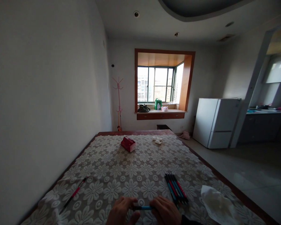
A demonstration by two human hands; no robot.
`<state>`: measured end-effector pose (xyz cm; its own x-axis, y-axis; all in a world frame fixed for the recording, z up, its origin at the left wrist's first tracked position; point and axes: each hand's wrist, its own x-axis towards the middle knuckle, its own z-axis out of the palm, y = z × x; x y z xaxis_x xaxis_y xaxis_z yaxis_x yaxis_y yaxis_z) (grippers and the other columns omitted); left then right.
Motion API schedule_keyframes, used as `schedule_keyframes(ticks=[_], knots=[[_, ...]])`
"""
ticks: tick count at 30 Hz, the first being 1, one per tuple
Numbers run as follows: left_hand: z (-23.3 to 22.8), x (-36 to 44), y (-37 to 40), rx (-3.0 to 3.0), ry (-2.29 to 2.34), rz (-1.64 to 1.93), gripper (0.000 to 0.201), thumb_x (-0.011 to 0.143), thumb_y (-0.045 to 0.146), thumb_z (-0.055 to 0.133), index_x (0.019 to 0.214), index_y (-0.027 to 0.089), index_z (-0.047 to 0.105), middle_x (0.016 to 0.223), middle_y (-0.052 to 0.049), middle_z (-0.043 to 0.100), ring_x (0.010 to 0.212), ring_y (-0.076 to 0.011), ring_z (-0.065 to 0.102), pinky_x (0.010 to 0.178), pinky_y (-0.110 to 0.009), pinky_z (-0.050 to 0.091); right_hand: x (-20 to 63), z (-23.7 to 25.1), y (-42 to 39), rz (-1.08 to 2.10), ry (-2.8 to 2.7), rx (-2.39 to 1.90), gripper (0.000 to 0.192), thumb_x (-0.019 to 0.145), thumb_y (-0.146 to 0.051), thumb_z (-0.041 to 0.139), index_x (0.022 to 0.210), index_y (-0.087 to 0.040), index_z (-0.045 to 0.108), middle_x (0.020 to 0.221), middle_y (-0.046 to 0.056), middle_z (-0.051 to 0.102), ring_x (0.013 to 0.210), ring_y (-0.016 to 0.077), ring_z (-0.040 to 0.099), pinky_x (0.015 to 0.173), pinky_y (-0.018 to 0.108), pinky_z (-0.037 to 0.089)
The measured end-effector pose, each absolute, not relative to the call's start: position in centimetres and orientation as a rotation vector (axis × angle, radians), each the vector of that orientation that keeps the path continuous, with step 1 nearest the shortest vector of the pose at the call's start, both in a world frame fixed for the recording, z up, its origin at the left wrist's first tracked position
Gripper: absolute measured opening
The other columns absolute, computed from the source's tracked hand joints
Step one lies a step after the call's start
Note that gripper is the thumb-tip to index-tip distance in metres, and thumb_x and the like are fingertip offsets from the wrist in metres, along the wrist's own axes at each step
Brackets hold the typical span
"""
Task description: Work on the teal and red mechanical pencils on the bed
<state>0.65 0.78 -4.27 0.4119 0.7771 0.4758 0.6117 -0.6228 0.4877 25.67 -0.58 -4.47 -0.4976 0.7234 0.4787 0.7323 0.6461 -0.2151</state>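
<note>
Blue pen, held level between left hand and right hand at near table edge, fingers pinched on both ends; risk: cap slips, pen drops among bundled pens.

Under your hands the table wears a matt, lacy cloth with a raised flower weave, and its dark wood rim shows smooth along the edges. The blue pen between your fingers looks like smooth plastic. At near right lies a crumpled white tissue, soft and dull; the far fridge is smooth and faintly glossy.
</note>
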Motion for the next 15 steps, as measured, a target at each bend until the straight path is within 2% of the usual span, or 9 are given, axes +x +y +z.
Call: schedule_keyframes(ticks=[3,4,6,8,11,13,15], knots=[[-4.1,0.7,0.6,2.419,1.251,0.997,0.019,0.083,0.042,0.068,0.091,0.025,0.065,0.081,-0.001,0.07,0.078,-0.019,0.064,0.074,-0.028,0.05,25.6,-4.4,-0.6,-0.047,-2.326,-1.1,0.008,0.095,-0.023,0.044,0.091,-0.023,0.05,0.082,0.0,0.066,0.072,0.0149,0.06,0.065,0.025,0.038],[-4.0,0.8,0.6,2.432,1.268,0.98,0.016,0.085,0.04,0.065,0.083,0.025,0.064,0.077,0.0,0.069,0.077,-0.0189,0.064,0.074,-0.028,0.049,25.6,-4.4,-0.6,-0.044,-2.329,-1.092,0.008,0.095,-0.024,0.044,0.091,-0.023,0.05,0.082,0.0,0.066,0.072,0.015,0.06,0.065,0.026,0.038],[-3.9,0.8,0.5,2.454,1.299,0.965,0.025,0.093,0.039,0.055,0.074,0.024,0.062,0.072,-0.001,0.068,0.078,-0.019,0.064,0.073,-0.028,0.048,25.6,-4.4,-0.6,-0.025,-2.339,-1.084,0.007,0.094,-0.024,0.045,0.09,-0.024,0.051,0.081,-0.001,0.066,0.072,0.0151,0.06,0.065,0.026,0.039],[-3.8,0.9,0.4,2.453,1.301,0.971,0.025,0.095,0.039,0.051,0.08,0.026,0.065,0.076,-0.001,0.07,0.082,-0.0194,0.065,0.076,-0.029,0.048,25.6,-4.3,-0.7,0.001,-2.336,-1.103,0.005,0.093,-0.022,0.046,0.091,-0.024,0.051,0.083,-0.001,0.066,0.073,0.0152,0.061,0.067,0.026,0.039],[-3.6,1.0,0.3,2.416,1.279,0.927,0.013,0.086,0.037,0.065,0.094,0.028,0.067,0.085,0.001,0.072,0.083,-0.0193,0.065,0.079,-0.029,0.05,25.5,-3.9,-1.0,0.025,-2.312,-1.139,0.007,0.091,-0.018,0.047,0.092,-0.023,0.052,0.085,0.0,0.067,0.076,0.0155,0.061,0.069,0.026,0.039],[-3.3,1.0,0.3,2.408,1.275,0.881,0.011,0.083,0.036,0.067,0.089,0.027,0.067,0.083,0.001,0.072,0.082,-0.0193,0.065,0.078,-0.029,0.05,25.3,-3.6,-1.2,0.038,-2.307,-1.146,0.008,0.09,-0.017,0.047,0.092,-0.023,0.052,0.085,0.0,0.067,0.077,0.0158,0.061,0.069,0.026,0.039],[-3.1,1.0,0.2,2.41,1.267,0.888,0.015,0.089,0.039,0.061,0.084,0.027,0.068,0.081,0.0,0.072,0.083,-0.0199,0.066,0.078,-0.03,0.049,25.1,-3.3,-1.4,0.042,-2.297,-1.162,0.007,0.09,-0.017,0.048,0.09,-0.023,0.052,0.084,0.0,0.067,0.076,0.016,0.061,0.069,0.027,0.038]])
